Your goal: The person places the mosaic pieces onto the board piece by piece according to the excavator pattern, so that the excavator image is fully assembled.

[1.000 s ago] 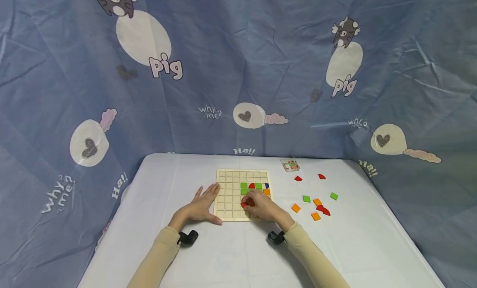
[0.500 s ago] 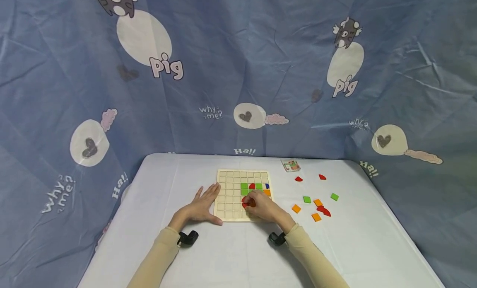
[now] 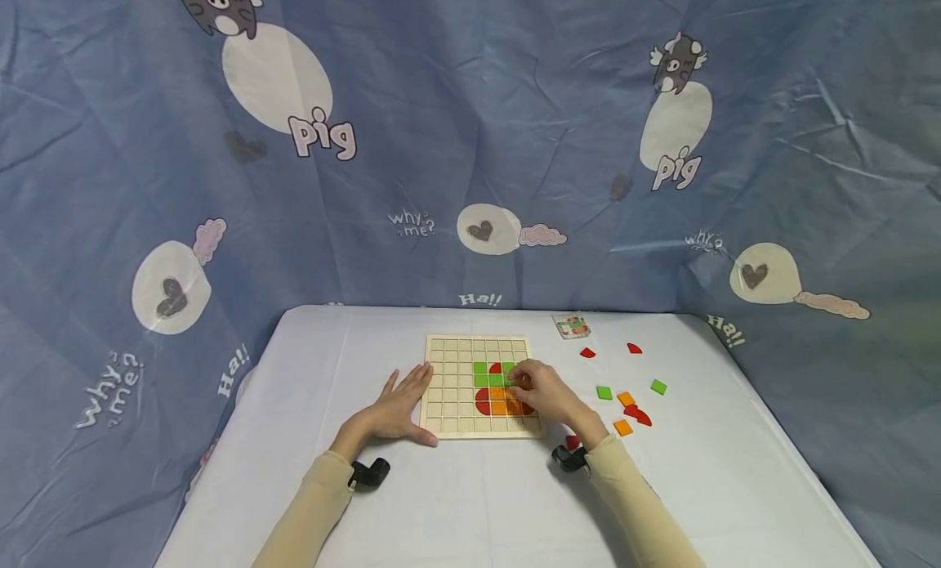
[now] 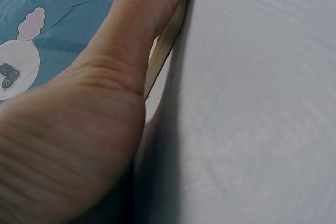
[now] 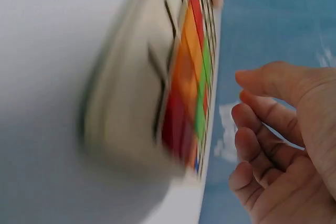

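Observation:
A pale wooden grid board point(image 3: 448, 380) lies on the white table. My left hand point(image 3: 395, 406) rests spread along its left edge; the left wrist view shows the thumb side against the board's rim point(image 4: 170, 38). In the board's right half sit green square tiles point(image 3: 481, 380), orange square tiles point(image 3: 497, 401) and red quarter-round pieces point(image 3: 482, 402). Over the right side of the board is my right hand point(image 3: 546, 388), hiding some tiles there. In the right wrist view that hand point(image 5: 283, 140) has loosely bent fingers, thumb and index tips apart, and nothing between them.
Loose pieces lie right of the board: green squares point(image 3: 658, 386), orange squares point(image 3: 623, 427) and red quarter-rounds point(image 3: 638, 415). One red piece point(image 3: 573, 443) is beside my right wrist. A patterned card point(image 3: 572, 326) lies at the back. Behind hangs a blue printed cloth point(image 3: 412, 143).
My right hand has moved right and a little back, uncovering red and orange pieces on the board. A red piece now shows by its wrist. My left hand has stayed in place.

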`<action>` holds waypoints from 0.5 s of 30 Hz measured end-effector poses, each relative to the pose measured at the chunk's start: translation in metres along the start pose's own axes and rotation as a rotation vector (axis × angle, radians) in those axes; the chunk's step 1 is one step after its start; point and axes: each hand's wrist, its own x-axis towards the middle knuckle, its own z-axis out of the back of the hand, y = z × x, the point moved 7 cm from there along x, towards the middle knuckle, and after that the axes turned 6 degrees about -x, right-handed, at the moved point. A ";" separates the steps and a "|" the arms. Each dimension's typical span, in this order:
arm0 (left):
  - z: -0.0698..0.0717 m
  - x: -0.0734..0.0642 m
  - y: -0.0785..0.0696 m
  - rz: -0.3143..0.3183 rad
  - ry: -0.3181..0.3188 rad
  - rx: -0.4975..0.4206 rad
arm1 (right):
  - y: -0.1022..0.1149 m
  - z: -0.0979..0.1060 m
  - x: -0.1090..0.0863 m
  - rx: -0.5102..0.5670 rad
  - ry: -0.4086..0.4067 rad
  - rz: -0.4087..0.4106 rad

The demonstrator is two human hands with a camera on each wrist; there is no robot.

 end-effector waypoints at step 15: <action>-0.001 0.000 0.001 0.001 -0.005 -0.020 | -0.130 0.075 -0.009 -0.101 -0.139 -0.345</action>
